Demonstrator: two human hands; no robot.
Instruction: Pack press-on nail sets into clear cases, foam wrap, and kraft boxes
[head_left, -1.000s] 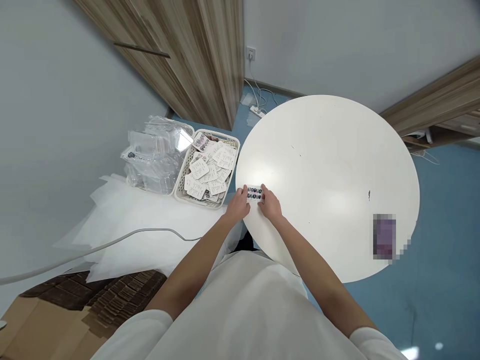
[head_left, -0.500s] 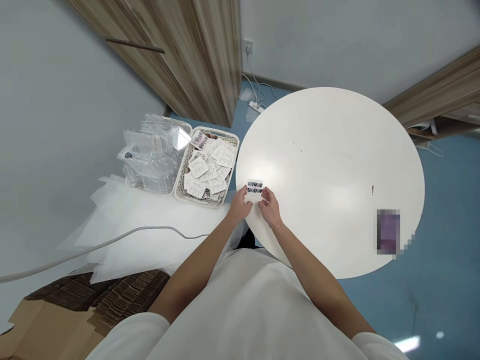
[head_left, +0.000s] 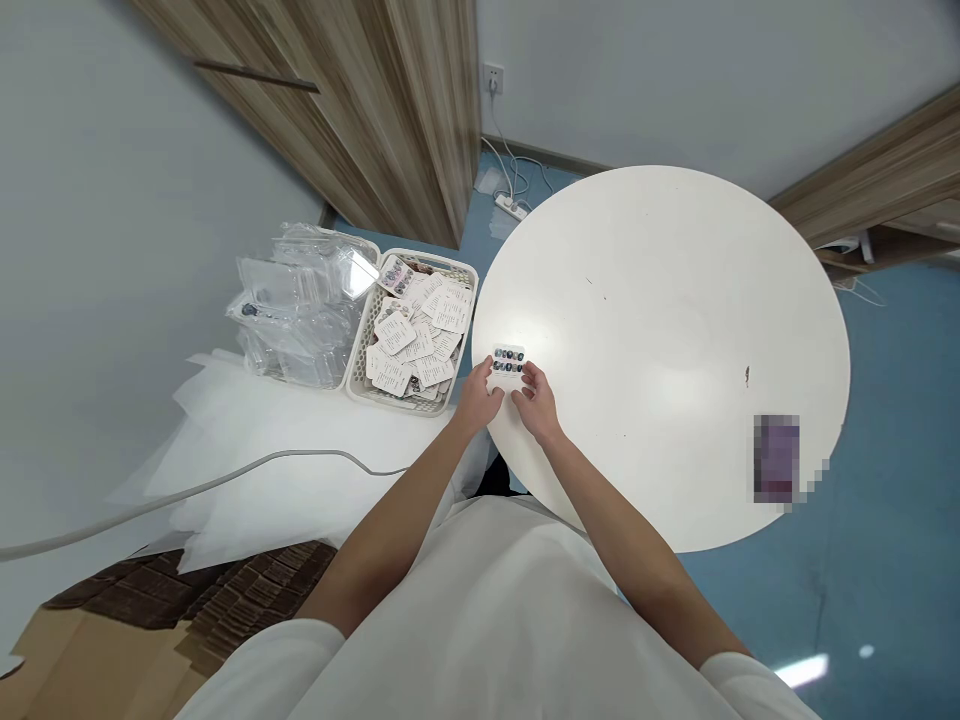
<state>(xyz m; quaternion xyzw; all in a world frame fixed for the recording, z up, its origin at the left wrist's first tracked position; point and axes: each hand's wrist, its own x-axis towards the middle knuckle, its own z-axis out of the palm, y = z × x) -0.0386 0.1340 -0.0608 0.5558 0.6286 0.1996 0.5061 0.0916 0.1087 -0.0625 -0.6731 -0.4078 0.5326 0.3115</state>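
Note:
Between my two hands is a small white card of press-on nails [head_left: 508, 356], with two rows of dark, shiny nails facing up. My left hand [head_left: 478, 398] grips its left edge with the fingertips, the thumb at the near side. On the opposite edge, my right hand [head_left: 538, 404] pinches the card in the same way. The card is over the left rim of the round white table [head_left: 660, 300]; whether it touches the top I cannot tell.
Left of the table, a white basket [head_left: 474, 290] holds many similar cards. Beside it are stacked clear plastic packages [head_left: 289, 300]. White sheeting [head_left: 262, 500] and brown cardboard [head_left: 112, 655] lie nearer. A blurred purple item [head_left: 778, 460] rests on the table's right.
The card has tilted and shifted slightly away from me, so its lower white part now shows. Both hands have moved a little with it. The view has shifted slightly.

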